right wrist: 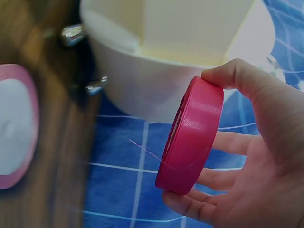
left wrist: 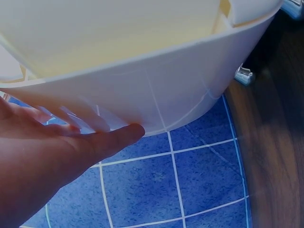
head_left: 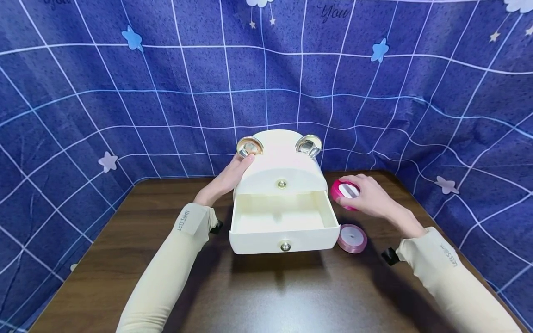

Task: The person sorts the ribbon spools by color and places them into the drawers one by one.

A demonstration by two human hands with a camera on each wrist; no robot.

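Note:
A white storage box (head_left: pixel 279 162) with two shiny round ears on top stands in the middle of the table. Its lower drawer (head_left: pixel 258 243) is pulled out and bare inside. The left hand (head_left: pixel 228 179) rests against the box's side just below the left ear; in the left wrist view its extended thumb (left wrist: pixel 121 138) lies along the outer wall. To the right of the box, the right hand (head_left: pixel 372 196) grips a roll of bright pink ribbon (right wrist: pixel 194 133) by its edges, between thumb and fingers. A thin loose thread sticks out from that roll.
A light pink ribbon roll (head_left: pixel 352 239) lies flat on the brown wooden table (head_left: pixel 175 282), by the drawer's right front corner. Round knobs stick out from both drawer fronts. Behind the table hangs a blue cloth (head_left: pixel 200 106) with white lines and stars.

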